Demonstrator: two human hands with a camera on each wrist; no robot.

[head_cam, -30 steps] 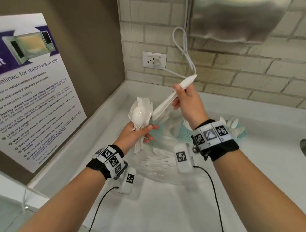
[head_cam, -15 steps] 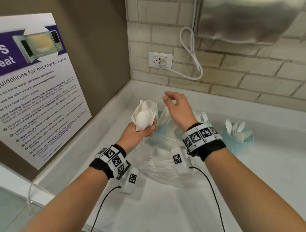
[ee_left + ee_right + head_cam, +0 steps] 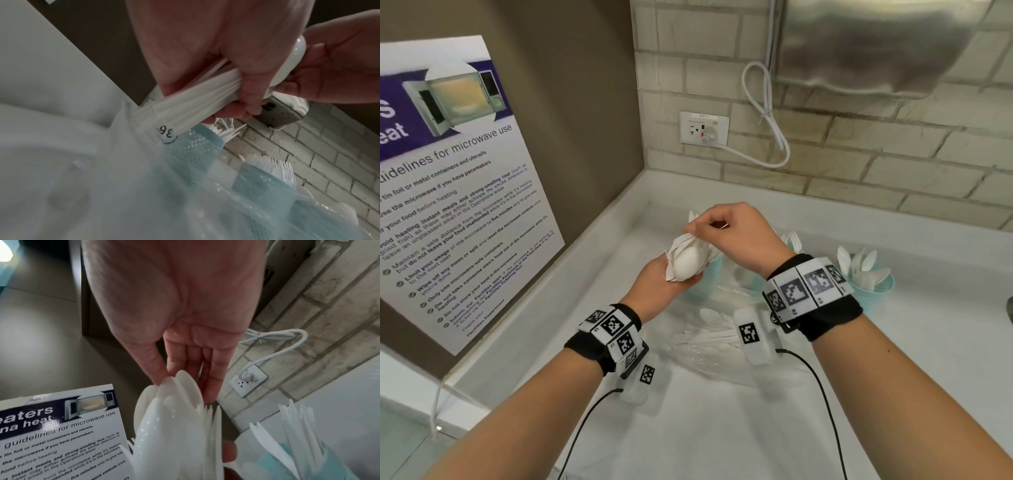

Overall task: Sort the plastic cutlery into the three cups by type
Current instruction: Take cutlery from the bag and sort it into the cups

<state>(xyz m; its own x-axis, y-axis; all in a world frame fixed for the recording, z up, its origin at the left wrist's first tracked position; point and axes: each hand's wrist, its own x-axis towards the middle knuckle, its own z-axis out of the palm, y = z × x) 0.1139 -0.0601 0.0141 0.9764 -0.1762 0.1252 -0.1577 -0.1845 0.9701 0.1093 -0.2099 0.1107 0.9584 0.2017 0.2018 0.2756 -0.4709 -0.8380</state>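
My left hand (image 3: 688,274) grips a bundle of white plastic cutlery (image 3: 683,262) by the handles, spoon bowls up, above the counter's left corner. My right hand (image 3: 690,229) reaches down from above and pinches a spoon's tip (image 3: 185,381) at the top of the bundle between thumb and fingers. Three teal cups stand behind. The left cup (image 3: 714,269) holds knives (image 3: 228,133), the middle cup (image 3: 257,183) holds forks (image 3: 792,240), and the right cup (image 3: 873,291) holds spoons. In the left wrist view my left hand (image 3: 236,104) is curled round the handles (image 3: 195,104).
A clear plastic bag (image 3: 709,346) with more loose cutlery lies on the white counter (image 3: 722,428) under my wrists. A microwave poster (image 3: 448,205) leans at the left. The brick wall carries a socket (image 3: 703,127) and a cable. A metal dispenser (image 3: 876,44) hangs above.
My right hand held several knives up high, lowered them toward the left cup, let go, and has come back to pinch the top of the bundle. My left hand tilted the bundle slightly.
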